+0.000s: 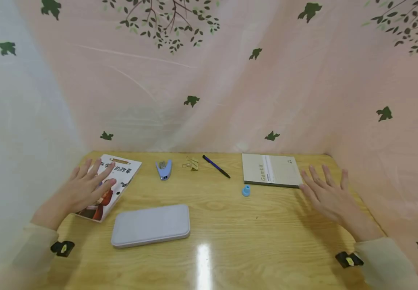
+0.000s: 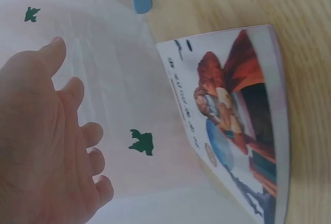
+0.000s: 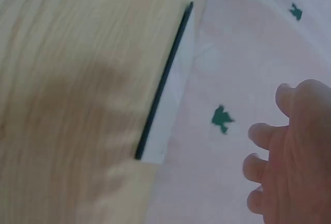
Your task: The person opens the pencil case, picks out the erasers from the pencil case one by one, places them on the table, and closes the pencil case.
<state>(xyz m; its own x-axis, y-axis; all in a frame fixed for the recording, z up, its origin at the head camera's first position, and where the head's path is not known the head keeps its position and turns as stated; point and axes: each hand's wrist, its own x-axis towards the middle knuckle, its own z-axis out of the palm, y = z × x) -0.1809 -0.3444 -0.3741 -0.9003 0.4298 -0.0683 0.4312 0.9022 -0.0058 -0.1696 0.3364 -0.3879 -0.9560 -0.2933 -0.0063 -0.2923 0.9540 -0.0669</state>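
Observation:
My left hand [image 1: 82, 189] is held over the book [image 1: 120, 179], its fingers spread and nothing in them. In the left wrist view the book [image 2: 227, 110] shows its illustrated cover beside the hand [image 2: 46, 136]. On the other side, my right hand [image 1: 328, 195] hovers with spread fingers by the right edge of a beige notebook [image 1: 285, 171] marked "Gambit". The right wrist view has this hand [image 3: 295, 151] apart from the dark-edged notebook [image 3: 170, 100]. A light grey flat case [image 1: 151, 225] lies nearest the left hand's inner side.
Along the back of the wooden table [image 1: 238, 249] lie a blue stapler [image 1: 164, 170], a gold binder clip [image 1: 193, 163] and a dark blue pen [image 1: 216, 166]. A small blue cone-shaped piece [image 1: 246, 190] stands before the notebook. Pink patterned cloth [image 1: 216, 121] encloses the back and sides.

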